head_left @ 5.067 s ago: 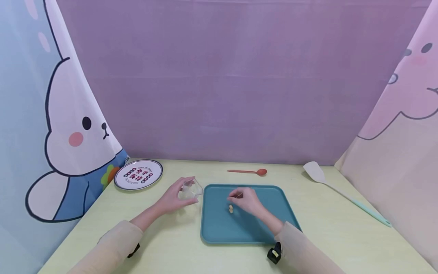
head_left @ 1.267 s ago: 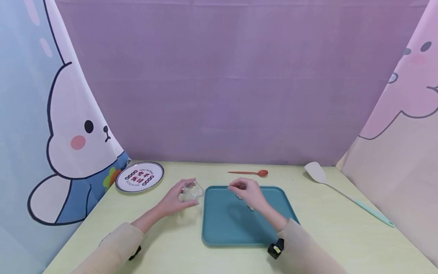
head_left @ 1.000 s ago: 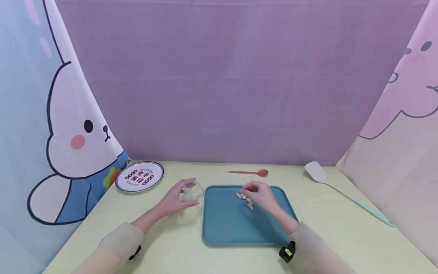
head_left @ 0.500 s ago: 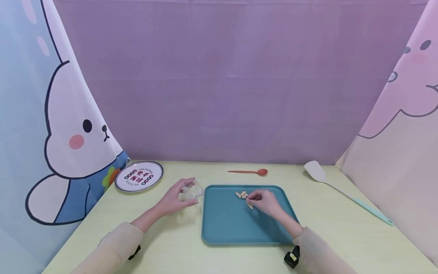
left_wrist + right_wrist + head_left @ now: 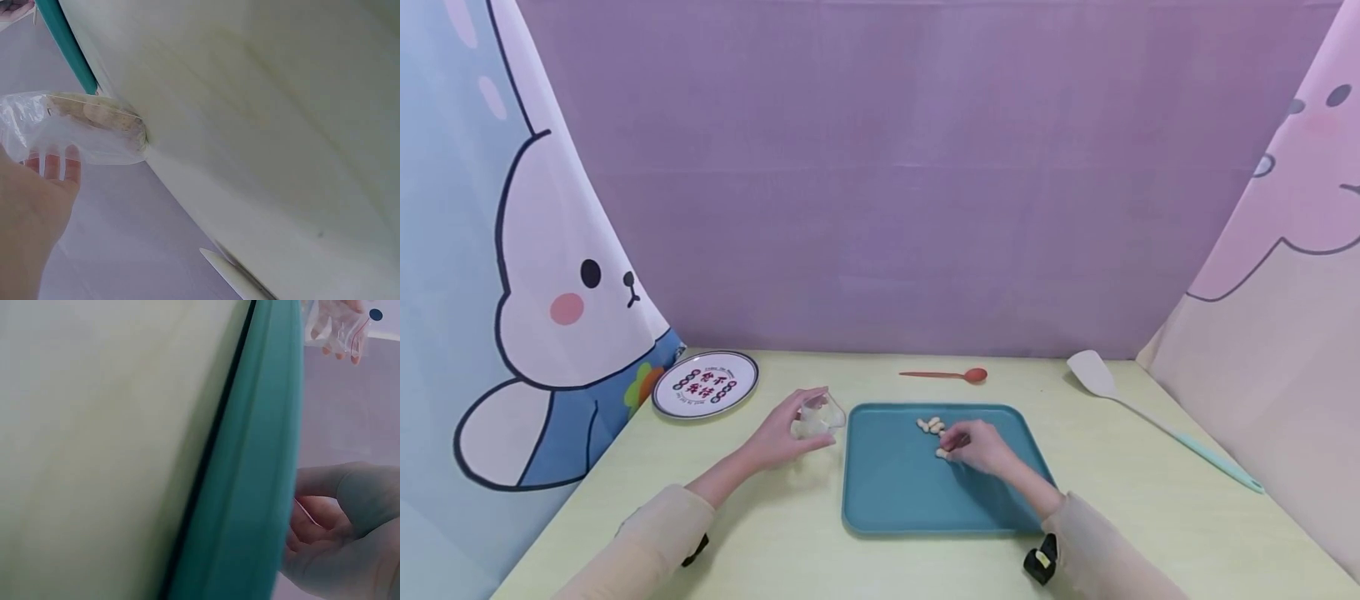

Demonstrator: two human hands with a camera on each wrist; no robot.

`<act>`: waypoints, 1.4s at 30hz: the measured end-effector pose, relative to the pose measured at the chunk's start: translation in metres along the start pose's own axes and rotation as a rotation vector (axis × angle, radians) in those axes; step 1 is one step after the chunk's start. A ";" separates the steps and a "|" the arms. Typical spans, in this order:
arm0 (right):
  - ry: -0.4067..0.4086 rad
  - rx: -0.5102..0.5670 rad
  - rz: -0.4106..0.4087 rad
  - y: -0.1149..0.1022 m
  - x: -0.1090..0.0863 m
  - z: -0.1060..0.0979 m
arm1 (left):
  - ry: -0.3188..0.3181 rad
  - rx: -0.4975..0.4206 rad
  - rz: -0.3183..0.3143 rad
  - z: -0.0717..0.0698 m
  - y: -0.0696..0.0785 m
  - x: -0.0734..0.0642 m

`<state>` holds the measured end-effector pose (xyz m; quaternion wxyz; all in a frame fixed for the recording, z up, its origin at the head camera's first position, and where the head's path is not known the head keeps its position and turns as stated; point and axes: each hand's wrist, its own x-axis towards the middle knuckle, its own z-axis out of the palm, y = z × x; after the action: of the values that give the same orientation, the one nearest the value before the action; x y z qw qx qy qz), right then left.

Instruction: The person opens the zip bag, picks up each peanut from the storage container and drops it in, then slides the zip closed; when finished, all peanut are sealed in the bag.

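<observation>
My left hand point(image 5: 781, 435) holds a clear plastic bag point(image 5: 820, 417) upright over the table, left of the tray, with thumb and fingers around it. In the left wrist view, several tan peanuts point(image 5: 103, 114) show inside the bag. A teal tray point(image 5: 887, 500) lies in front of me. Several peanuts point(image 5: 929, 426) form a small group on its far half. My right hand point(image 5: 981, 448) is low over the tray just beside them, its thumb and fingers pinching at a peanut point(image 5: 942, 453) near the group. In the right wrist view, the tray's rim hides those fingertips.
A white plate point(image 5: 705, 385) with red print lies at the back left. Behind the tray is a red spoon point(image 5: 974, 376). At the right lies a long spatula point(image 5: 1093, 375) with a mint handle. Curtains stand around the table's back and sides.
My right hand has moved rightward and down to the peanuts on the tray. The nearest peanut has shifted slightly left at its fingertips. My left hand stays put with the bag.
</observation>
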<state>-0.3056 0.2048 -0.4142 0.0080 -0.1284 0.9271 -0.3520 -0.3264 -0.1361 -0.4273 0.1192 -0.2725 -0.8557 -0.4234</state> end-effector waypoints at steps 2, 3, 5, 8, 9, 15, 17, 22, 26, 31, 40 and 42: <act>0.000 -0.002 0.023 -0.001 0.000 0.000 | -0.001 -0.003 -0.001 0.000 0.000 0.000; 0.003 -0.006 0.039 -0.002 0.000 0.000 | -0.001 -0.003 0.003 0.000 0.001 0.000; -0.001 -0.019 0.065 -0.002 0.000 0.000 | 0.001 -0.004 0.009 -0.001 0.001 -0.001; -0.020 -0.030 0.084 -0.002 -0.001 0.000 | 0.005 -0.008 0.017 -0.001 0.001 -0.001; -0.026 -0.034 0.079 -0.002 -0.001 0.000 | 0.006 -0.009 0.018 -0.001 0.001 -0.001; -0.026 -0.025 0.034 0.001 -0.001 -0.002 | 0.004 -0.027 0.005 -0.001 0.001 -0.002; -0.032 -0.006 0.003 0.003 -0.002 -0.003 | 0.001 -0.023 0.003 -0.001 0.001 -0.003; -0.059 0.050 -0.063 0.006 -0.003 -0.007 | -0.001 -0.007 0.008 0.000 0.001 -0.003; -0.026 0.075 -0.079 0.005 0.000 -0.006 | 0.000 -0.008 0.013 0.001 0.000 -0.004; 0.049 0.095 -0.083 -0.005 0.005 -0.003 | 0.001 -0.002 0.016 0.001 0.000 -0.003; 0.101 0.218 -0.186 -0.032 0.016 0.008 | -0.006 -0.009 -0.004 0.000 0.001 -0.002; 0.110 0.237 -0.212 -0.042 0.019 0.010 | -0.008 -0.011 -0.011 0.000 0.002 -0.002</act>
<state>-0.3132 0.1635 -0.3934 -0.0647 -0.2040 0.8594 -0.4644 -0.3242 -0.1357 -0.4269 0.1118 -0.2701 -0.8554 -0.4276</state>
